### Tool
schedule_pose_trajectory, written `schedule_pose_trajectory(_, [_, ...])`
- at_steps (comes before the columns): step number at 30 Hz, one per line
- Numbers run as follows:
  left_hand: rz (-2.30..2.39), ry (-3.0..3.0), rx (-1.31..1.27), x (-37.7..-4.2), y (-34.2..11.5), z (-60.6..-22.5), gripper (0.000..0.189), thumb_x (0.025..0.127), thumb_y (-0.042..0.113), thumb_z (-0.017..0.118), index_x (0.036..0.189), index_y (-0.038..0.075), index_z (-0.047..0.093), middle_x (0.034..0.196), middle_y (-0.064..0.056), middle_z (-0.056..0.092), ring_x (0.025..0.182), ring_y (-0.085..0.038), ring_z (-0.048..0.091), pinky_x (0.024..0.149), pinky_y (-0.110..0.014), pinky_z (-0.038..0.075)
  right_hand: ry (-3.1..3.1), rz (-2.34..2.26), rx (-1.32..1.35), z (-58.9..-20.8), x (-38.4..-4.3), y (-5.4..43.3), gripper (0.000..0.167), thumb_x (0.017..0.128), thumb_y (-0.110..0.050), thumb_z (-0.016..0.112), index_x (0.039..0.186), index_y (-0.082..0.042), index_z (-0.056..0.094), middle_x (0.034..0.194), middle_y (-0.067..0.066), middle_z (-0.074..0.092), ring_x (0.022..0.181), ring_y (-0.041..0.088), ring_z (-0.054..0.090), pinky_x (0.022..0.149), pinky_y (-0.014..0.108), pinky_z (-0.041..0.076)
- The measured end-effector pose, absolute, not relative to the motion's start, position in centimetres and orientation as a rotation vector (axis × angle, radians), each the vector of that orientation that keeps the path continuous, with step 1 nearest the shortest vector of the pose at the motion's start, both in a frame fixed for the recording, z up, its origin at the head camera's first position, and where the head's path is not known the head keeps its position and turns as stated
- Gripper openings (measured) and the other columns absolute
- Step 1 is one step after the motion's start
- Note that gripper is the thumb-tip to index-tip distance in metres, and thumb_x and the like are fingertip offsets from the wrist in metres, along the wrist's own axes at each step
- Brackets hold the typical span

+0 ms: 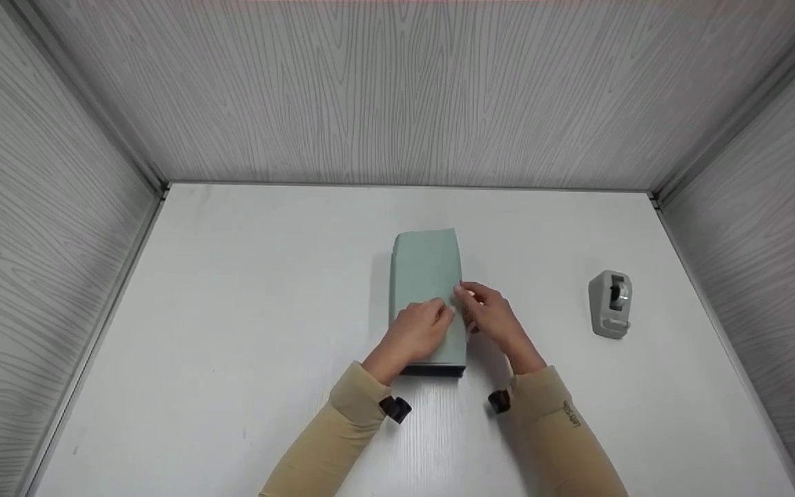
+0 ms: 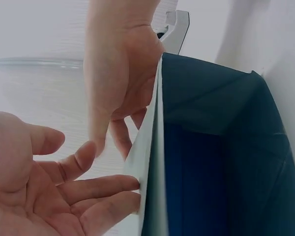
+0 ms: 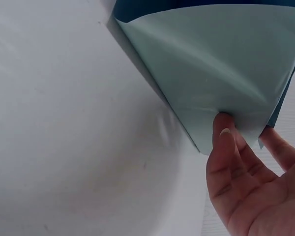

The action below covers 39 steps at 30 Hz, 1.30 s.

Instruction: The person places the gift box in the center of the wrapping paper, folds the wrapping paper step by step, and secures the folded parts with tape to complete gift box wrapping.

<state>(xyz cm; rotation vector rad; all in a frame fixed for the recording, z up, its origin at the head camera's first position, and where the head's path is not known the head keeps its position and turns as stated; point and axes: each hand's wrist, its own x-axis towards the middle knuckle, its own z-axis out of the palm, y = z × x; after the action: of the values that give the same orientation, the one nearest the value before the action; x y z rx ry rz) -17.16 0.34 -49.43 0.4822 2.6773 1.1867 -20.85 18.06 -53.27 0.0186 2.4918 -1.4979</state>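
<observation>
A box wrapped in pale green paper [image 1: 428, 266] lies lengthwise on the white table. Seen end-on in the left wrist view, the paper forms a sleeve with a dark teal inside [image 2: 211, 93] around a dark blue box [image 2: 196, 182]. My left hand [image 1: 419, 331] is over the paper's top near its right edge, two fingertips [image 2: 130, 183] touching the paper and the thumb held apart. Along the right long edge, my right hand [image 1: 491, 314] touches the paper; in the right wrist view its fingertips [image 3: 223, 119] meet the pale side face.
A grey tape dispenser [image 1: 608, 304] stands on the table to the right. Wood-grain panels [image 1: 397, 96] enclose the table at the back and both sides. Each wrist carries a small black camera [image 1: 395, 408].
</observation>
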Motion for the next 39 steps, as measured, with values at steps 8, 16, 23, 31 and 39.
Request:
schedule_pose_trajectory(8, [1.347,2.759,0.455,-17.2,-1.4,-50.4,0.010,0.098,0.015,0.058,0.095,0.008,0.065,0.095,-0.004,0.066,0.084,-0.018,0.058,0.077,-0.034,0.048,2.539,-1.424,-0.055,-53.5,-20.6,18.2,0.054,0.094,-0.024,0.068,0.144,-0.009,0.050,0.098,0.013,0.061,0.075,0.020,0.061,0.064,0.031,0.053])
schedule_pose_trajectory(16, [1.333,2.878,0.235,-18.2,-3.6,-52.4,0.030,0.095,0.012,0.063,0.124,0.004,0.061,0.144,-0.020,0.044,0.132,-0.035,0.044,0.103,-0.046,0.041,2.482,-1.475,-0.041,-53.7,-20.8,18.5,0.057,0.094,-0.024,0.069,0.145,-0.012,0.049,0.099,0.013,0.060,0.077,0.021,0.061,0.067,0.032,0.054])
schedule_pose_trajectory(23, [1.289,2.711,0.204,-18.6,-4.3,-53.2,0.048,0.101,0.021,0.056,0.146,0.007,0.047,0.148,-0.023,0.040,0.134,-0.038,0.041,0.104,-0.050,0.039,2.450,-1.502,-0.034,-53.6,-20.8,18.5,0.060,0.093,-0.024,0.071,0.146,-0.010,0.048,0.101,0.015,0.060,0.079,0.021,0.062,0.069,0.032,0.054])
schedule_pose_trajectory(31, [1.335,2.683,0.245,-18.7,-4.6,-53.4,0.051,0.099,0.020,0.060,0.146,0.006,0.047,0.147,-0.022,0.042,0.134,-0.036,0.041,0.105,-0.048,0.039,2.443,-1.494,-0.009,-53.6,-20.9,18.5,0.061,0.091,-0.025,0.073,0.146,-0.013,0.048,0.102,0.014,0.061,0.082,0.022,0.063,0.071,0.032,0.055])
schedule_pose_trajectory(39, [1.333,2.655,0.228,-18.7,-4.8,-53.4,0.049,0.098,0.023,0.062,0.144,0.012,0.051,0.150,-0.020,0.039,0.135,-0.035,0.040,0.104,-0.046,0.040,2.426,-1.522,-0.006,-53.5,-20.8,18.6,0.062,0.090,-0.024,0.074,0.145,-0.012,0.049,0.101,0.016,0.061,0.083,0.021,0.063,0.072,0.031,0.055])
